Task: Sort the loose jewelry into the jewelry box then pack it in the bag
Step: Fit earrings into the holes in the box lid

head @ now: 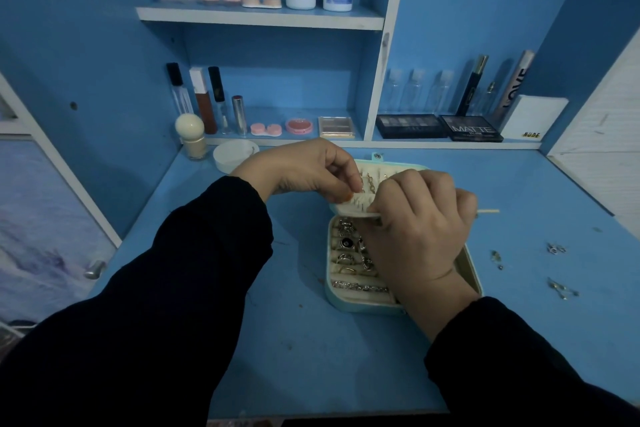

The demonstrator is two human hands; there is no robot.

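Jewelry box (334, 298) is set open on the bench (311, 357), right of centre, with its lid laid back toward the rear edge. A cream earring panel (358, 206) with rows of small holes is lifted between lid and base. Its left end is pinched by the left hand (304, 166), thumb and forefinger closed on it. Its front edge is gripped by the right hand (422, 232), fingers curled; whether anything else is held in that hand cannot be told.

In the base, rings (346, 246) are seated in the padded rolls on the left side. A chain bracelet (360, 287) is laid along the front compartment. A gold chain (370, 180) is seen against the lid, behind the panel.

Loose earrings (556, 248) are scattered in three small groups near the bench's right edge, well apart from the box. A thin stick (488, 211) is seen just past the right hand's knuckles.

A white round tub (233, 156) is placed at the rear left of the bench. Two dark palettes (408, 125) are lined up in the shelf unit (375, 97) behind.
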